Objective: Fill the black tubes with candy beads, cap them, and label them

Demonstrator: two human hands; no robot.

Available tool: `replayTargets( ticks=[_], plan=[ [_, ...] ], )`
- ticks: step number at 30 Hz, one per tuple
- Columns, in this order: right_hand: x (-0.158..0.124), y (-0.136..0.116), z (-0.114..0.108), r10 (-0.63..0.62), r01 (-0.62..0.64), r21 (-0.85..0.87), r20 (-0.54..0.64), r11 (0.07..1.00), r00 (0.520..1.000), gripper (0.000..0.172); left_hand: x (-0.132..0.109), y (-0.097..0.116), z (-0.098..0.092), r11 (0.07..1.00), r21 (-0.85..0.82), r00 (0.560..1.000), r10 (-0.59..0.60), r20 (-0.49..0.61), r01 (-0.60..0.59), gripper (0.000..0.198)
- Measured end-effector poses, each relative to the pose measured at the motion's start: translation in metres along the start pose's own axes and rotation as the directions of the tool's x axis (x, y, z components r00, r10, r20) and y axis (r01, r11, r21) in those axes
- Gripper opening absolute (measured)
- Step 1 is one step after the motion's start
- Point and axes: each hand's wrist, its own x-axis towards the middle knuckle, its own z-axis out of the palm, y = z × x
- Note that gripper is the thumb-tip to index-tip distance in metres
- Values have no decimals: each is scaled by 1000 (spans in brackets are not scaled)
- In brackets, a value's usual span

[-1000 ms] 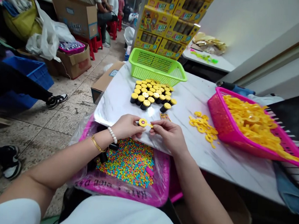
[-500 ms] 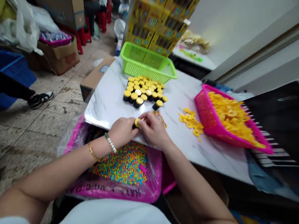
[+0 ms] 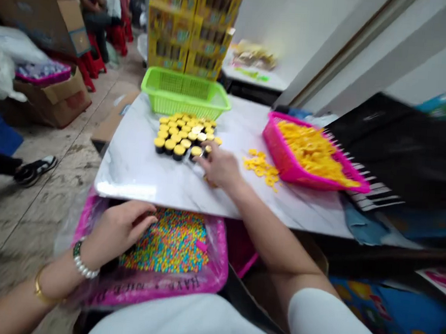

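Right hand (image 3: 223, 168) has its fingertips at 1 yellow-capped canister (image 3: 196, 152), front edge of the cluster (image 3: 179, 135) on the tabletop (image 3: 131, 168); too blurry to tell if it's pinching. Left hand (image 3: 121, 226)'s loosely spread over the colorful beads (image 3: 175, 242).

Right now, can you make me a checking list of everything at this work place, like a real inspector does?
Surface: white table, marbled with grey streaks.
Job's things: black tubs with yellow lids stand grouped; small colourful balls fill part of a plastic-lined pink tray by the near edge.
Clutter: loose yellow rings beside a pink basket of yellow pieces; green basket behind the tubs.
Hands: left hand open over the tray, nothing seen in it; right hand at a tub on the group's near side, grip too blurred to tell.
Cables: nothing seen.
Surroundings: stacked yellow boxes, red stools, seated people.
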Motion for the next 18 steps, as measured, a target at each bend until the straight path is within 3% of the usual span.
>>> replayTargets(
  ticks=[2, 5, 7, 9, 11, 14, 16, 18],
  plan=[
    [-15, 27, -16, 34, -38, -18, -194, 999, 980, 35, -17, -10, -1, 981, 192, 987, -39, 153, 9, 22],
    [-29, 94, -34, 80, -215, -269, -437, 939, 896, 30, -32, -23, 8, 931, 361, 924, -84, 373, -61, 26],
    [-35, 136, -36, 169, -344, -397, -413, 851, 895, 39, -34, -27, 16, 928, 364, 885, -100, 455, -83, 21],
    [-40, 163, -35, 293, -408, -458, -302, 790, 907, 46, -30, -24, 21, 936, 338, 866, -90, 492, -95, 19],
    [-44, 170, -35, 360, -426, -467, -229, 775, 905, 51, -23, -18, 23, 947, 303, 863, -62, 501, -107, 19],
    [-44, 158, -37, 396, -441, -448, -196, 778, 897, 54, -14, -9, 23, 958, 263, 877, -26, 480, -115, 24],
    [-46, 145, -39, 399, -454, -410, -218, 791, 891, 50, -9, -3, 25, 953, 291, 884, -62, 464, -86, 35],
    [-52, 132, -41, 338, -413, -286, -277, 865, 900, 46, -5, 4, 31, 936, 347, 876, -126, 466, -50, 51]
  ],
)
